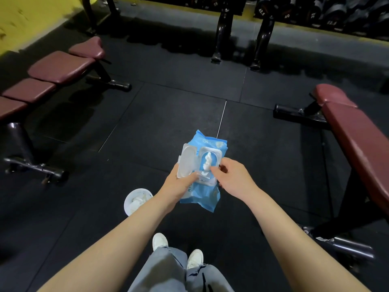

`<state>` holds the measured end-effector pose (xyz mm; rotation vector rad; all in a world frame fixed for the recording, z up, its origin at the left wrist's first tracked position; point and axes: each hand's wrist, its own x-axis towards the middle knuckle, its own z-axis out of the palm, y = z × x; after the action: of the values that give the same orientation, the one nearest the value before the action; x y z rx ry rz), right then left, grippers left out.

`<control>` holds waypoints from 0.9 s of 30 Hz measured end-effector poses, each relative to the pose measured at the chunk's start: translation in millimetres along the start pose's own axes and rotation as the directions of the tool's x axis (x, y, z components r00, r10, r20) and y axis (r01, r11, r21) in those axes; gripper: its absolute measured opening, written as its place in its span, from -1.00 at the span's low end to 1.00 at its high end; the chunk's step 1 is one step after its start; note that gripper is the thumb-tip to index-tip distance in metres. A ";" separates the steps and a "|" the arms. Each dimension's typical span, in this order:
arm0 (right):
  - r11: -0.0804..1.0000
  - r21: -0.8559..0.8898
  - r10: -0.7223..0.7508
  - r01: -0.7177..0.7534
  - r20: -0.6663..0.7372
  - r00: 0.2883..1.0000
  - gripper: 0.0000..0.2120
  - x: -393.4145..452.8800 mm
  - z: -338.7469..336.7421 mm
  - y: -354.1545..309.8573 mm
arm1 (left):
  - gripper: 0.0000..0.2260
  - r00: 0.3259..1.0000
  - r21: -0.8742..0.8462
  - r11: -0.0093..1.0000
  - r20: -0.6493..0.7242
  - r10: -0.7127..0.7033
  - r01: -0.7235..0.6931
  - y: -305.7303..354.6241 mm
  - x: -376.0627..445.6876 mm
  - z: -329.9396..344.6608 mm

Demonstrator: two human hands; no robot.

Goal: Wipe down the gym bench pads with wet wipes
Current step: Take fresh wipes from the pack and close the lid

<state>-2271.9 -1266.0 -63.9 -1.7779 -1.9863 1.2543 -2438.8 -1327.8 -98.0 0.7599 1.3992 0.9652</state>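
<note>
Pack (203, 182) of wet wipes was held out in front of me, over the floor (168, 114), roughly midway between the two benches. Left hand (179, 182) gripped it from the left side, fingers curled over the front below the lid (187, 163), thumb behind where I could not see it. Lid was flipped open to the left. One wipe (207, 163) stood up out of the opening, white and twisted. Right hand (233, 178) was at the pack's right edge; its thumb and fingertips were drawn close together beside the base of the wipe, but I could not tell whether they pinched the wipe or only touched the pack.

Left bench (59, 66) showed maroon pads in a row on a black frame; right bench (357, 140) ran along the right edge, same maroon. Neither hand touched a pad. White cup (128, 204) with crumpled white material inside stood on the floor, just below my left forearm. Rack (261, 39) of dumbbells lay beyond, at the top of view.
</note>
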 end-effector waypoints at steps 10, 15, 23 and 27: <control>0.989 0.140 0.048 -0.037 -0.081 0.996 -0.75 -8.5 2.7 -1.5 | -0.65 0.896 0.162 0.958 -0.343 0.281 -0.238 18.1 2.1 -9.5; 0.990 0.136 0.055 -0.043 -0.081 0.995 -0.78 -12.1 5.3 -0.4 | -0.96 0.732 0.809 0.355 0.130 0.669 -0.468 40.3 7.1 -2.1; 0.993 0.114 0.013 -0.002 -0.096 0.995 -0.79 -15.1 3.9 -3.9 | -0.88 0.918 0.752 0.619 -0.048 0.394 -0.226 40.5 13.1 13.2; 0.992 0.122 0.001 0.011 -0.091 0.996 -0.81 -16.4 3.9 -4.1 | -0.93 0.968 0.706 0.695 -0.057 0.246 -0.135 43.1 14.0 13.5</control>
<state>-2273.1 -1282.0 -57.2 -1.7387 -1.8232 1.2416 -2430.8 -1294.9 -65.0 1.4521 1.8758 0.6271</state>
